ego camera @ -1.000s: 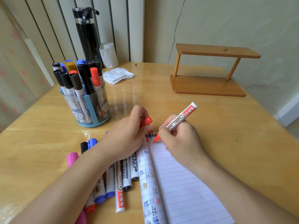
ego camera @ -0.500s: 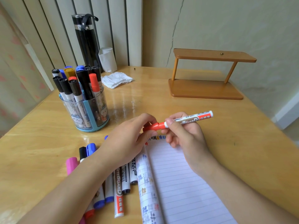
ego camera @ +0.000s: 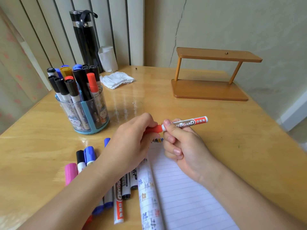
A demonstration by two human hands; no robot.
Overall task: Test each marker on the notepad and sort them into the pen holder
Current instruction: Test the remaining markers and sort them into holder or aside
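My right hand (ego camera: 182, 146) grips a red whiteboard marker (ego camera: 191, 122) held level above the top of the lined notepad (ego camera: 186, 196). My left hand (ego camera: 131, 143) pinches the marker's red cap (ego camera: 155, 129), which sits on the marker's tip end. Short colour strokes (ego camera: 157, 140) mark the notepad's top edge. The clear pen holder (ego camera: 86, 113) with blue ribs stands at the left, filled with several markers. Several loose markers (ego camera: 119, 196) lie on the table under my left forearm, among them a pink one (ego camera: 70, 173) and blue ones (ego camera: 89, 155).
A wooden two-level stand (ego camera: 211, 90) sits at the back right of the wooden table (ego camera: 232, 130). A black flask (ego camera: 86, 39), a white paper roll (ego camera: 108, 58) and a crumpled tissue (ego camera: 118, 79) stand behind the holder.
My right hand lifted the marker off the notepad and turned it level. My left hand brought the red cap to the tip, and the cap now sits on the marker.
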